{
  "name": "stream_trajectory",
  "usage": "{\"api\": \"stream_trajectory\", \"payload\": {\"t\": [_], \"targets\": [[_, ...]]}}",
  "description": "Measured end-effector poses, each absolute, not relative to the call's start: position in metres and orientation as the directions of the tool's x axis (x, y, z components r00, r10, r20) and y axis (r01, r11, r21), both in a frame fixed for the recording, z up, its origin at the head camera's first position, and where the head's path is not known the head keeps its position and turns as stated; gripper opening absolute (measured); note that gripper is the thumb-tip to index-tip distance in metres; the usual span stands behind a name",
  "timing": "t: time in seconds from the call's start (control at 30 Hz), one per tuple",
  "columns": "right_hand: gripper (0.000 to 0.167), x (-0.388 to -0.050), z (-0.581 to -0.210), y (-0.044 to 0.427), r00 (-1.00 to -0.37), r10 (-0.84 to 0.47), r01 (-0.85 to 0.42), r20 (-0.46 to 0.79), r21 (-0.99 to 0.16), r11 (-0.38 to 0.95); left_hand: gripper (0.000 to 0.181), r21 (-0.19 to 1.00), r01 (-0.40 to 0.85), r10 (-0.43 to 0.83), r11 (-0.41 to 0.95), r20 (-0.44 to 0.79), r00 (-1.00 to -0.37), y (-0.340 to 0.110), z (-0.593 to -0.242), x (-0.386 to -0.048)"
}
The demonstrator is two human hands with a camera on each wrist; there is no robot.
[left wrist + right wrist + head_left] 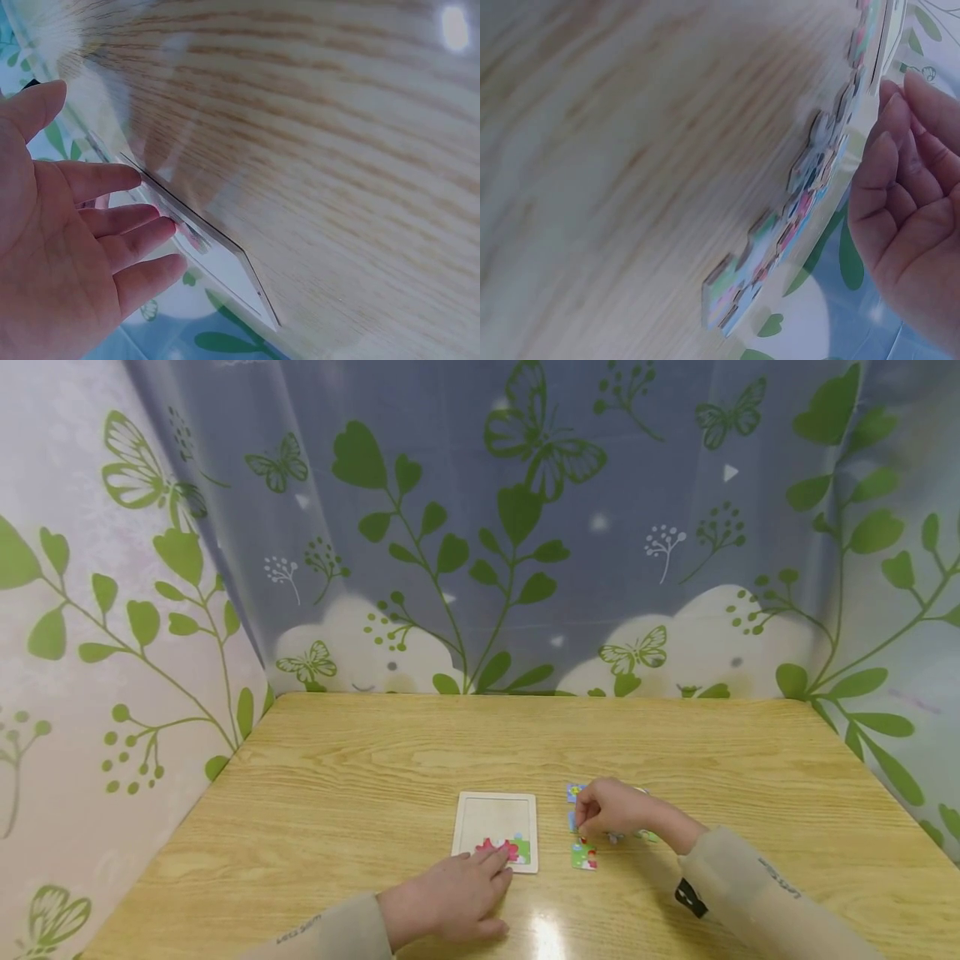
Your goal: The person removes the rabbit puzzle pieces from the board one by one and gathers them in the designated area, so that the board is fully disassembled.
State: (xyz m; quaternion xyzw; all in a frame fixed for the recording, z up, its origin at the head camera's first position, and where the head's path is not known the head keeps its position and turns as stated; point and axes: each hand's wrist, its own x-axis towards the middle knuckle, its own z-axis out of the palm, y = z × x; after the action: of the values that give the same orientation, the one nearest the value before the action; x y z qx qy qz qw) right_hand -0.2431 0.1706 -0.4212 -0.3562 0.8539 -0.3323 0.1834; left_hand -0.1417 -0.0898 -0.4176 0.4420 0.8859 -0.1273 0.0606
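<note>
My left hand [463,895] lies with fingers spread over the near edge of a shallow wooden puzzle tray [533,822]. Its fingertips rest on joined red and green jigsaw pieces [520,849] along the tray's near side. In the left wrist view, the palm [56,247] shows beside the tray's edge. My right hand [613,808] bends over loose jigsaw pieces to the right of the tray, thumb and fingertips drawn together beside a light-blue jigsaw piece [572,821]. In the right wrist view the fingers [874,165] curl; whether they pinch a piece is hidden.
A green and red jigsaw piece [583,857] lies nearest me, and a blue one with yellow [574,792] farther off. More pieces [735,289] lie partly beneath the right hand. The wood-grain table [360,768] meets a printed curtain [465,527] at its back and sides.
</note>
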Motion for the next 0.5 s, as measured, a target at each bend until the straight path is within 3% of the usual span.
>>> {"api": "stream_trajectory", "payload": {"t": [0.33,0.5], "targets": [[0.008,-0.2443,-0.4210,0.1655,-0.681,-0.730,-0.503,-0.058,-0.687,0.524,0.062,-0.204,0.798,0.781,0.567,-0.175,-0.599,-0.0887,-0.4173,-0.1433],[0.008,-0.2442,-0.4186,0.1615,-0.680,-0.731,-0.498,-0.059,-0.695,0.519,0.064,-0.144,0.818,0.794,0.557,-0.196,-0.575,-0.0862,-0.4176,-0.1432]]}}
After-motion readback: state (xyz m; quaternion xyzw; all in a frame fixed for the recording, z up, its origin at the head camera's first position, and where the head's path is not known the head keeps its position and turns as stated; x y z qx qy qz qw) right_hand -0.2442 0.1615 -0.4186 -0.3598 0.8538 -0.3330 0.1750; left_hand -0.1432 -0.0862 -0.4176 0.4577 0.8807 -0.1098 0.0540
